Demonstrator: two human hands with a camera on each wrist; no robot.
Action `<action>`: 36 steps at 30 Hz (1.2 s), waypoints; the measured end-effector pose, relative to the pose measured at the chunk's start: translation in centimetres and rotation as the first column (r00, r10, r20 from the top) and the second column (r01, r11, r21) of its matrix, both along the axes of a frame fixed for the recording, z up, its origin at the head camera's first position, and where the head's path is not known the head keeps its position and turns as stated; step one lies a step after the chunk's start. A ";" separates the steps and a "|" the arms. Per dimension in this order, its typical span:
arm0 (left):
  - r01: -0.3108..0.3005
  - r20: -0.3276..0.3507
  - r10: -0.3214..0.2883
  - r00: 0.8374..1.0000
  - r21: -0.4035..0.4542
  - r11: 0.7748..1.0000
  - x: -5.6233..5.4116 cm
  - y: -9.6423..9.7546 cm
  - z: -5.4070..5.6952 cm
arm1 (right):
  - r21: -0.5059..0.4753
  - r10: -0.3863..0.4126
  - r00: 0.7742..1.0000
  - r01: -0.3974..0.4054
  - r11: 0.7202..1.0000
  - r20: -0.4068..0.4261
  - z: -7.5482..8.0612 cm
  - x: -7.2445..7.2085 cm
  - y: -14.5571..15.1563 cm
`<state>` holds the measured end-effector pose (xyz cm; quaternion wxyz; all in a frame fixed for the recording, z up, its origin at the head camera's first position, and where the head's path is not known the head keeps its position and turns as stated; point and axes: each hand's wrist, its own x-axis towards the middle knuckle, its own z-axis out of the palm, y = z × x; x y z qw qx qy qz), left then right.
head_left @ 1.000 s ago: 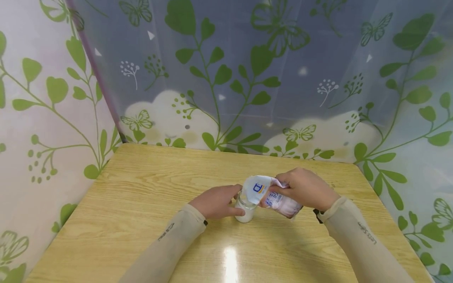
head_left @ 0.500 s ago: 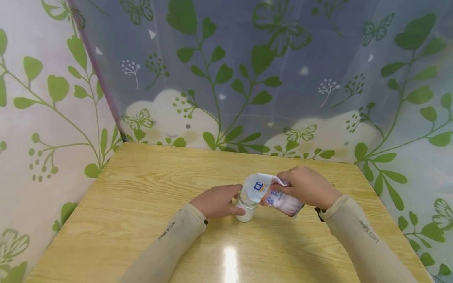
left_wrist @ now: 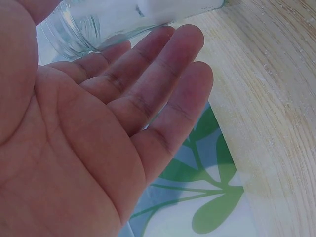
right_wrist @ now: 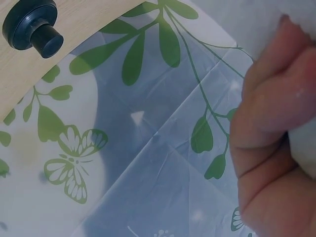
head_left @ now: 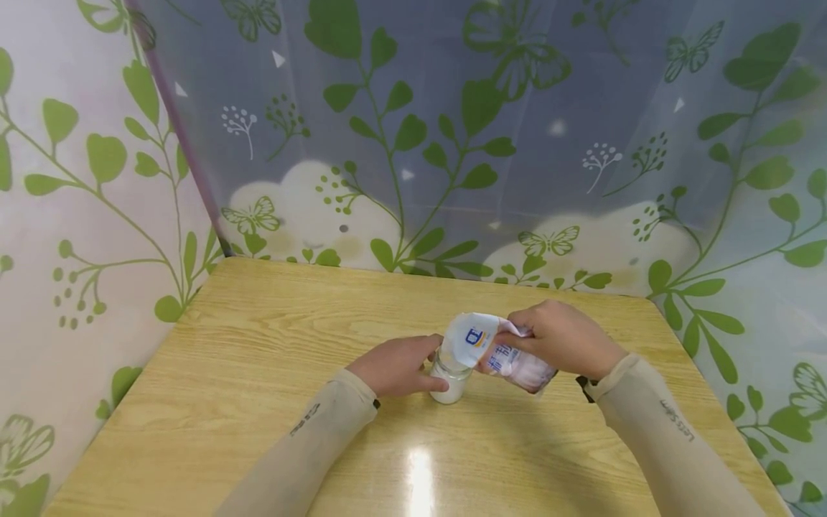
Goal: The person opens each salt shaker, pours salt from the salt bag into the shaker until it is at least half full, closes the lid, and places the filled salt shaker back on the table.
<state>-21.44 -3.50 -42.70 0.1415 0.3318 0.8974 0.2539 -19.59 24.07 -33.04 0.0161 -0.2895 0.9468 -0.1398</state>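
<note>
A small glass jar (head_left: 447, 390) with white contents stands on the table, my left hand (head_left: 395, 366) holding it between thumb and fingers. In the left wrist view, the fingers (left_wrist: 168, 79) lie along the side of the jar (left_wrist: 143, 15), near its threaded neck. My right hand (head_left: 563, 337) grips a soft printed plastic bag (head_left: 472, 340), tilted with its torn end down over the jar's mouth. That end hides the opening. In the right wrist view my right hand (right_wrist: 276, 133) is curled round a pale part of the bag (right_wrist: 303, 148).
Fine white grains (left_wrist: 266, 54) are scattered on the wooden table (head_left: 278, 323) near the jar. A black lid with a knob (right_wrist: 37, 24) sits close to the table's edge. Printed leaf-and-butterfly curtains (head_left: 413, 143) stand along the back and sides.
The bag and my right hand have risen very slightly. My left hand stays on the jar, which remains in place; the whole view has shifted a little.
</note>
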 end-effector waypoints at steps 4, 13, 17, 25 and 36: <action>-0.001 0.005 0.001 1.000 0.002 1.000 0.0 0.0 0.0 | -0.004 -0.003 1.000 0.003 1.000 -0.004 0.0 0.0 0.1; -0.002 0.004 0.002 1.000 -0.002 1.000 -0.1 0.0 -0.2 | -0.035 0.017 1.000 -0.017 0.999 -0.018 0.1 -0.1 0.3; 0.000 0.003 0.000 1.000 -0.003 1.000 -0.2 0.0 -0.2 | -0.036 0.012 1.000 -0.012 0.999 -0.015 0.4 -0.1 0.4; 0.006 -0.014 -0.006 1.000 -0.012 1.000 -0.1 0.0 -0.1 | -0.039 0.006 1.000 -0.006 0.999 -0.005 0.5 0.0 0.5; 0.007 -0.004 -0.007 1.000 0.001 1.000 -0.1 -0.1 -0.1 | -0.048 0.005 1.000 -0.006 0.999 -0.014 0.3 0.1 0.6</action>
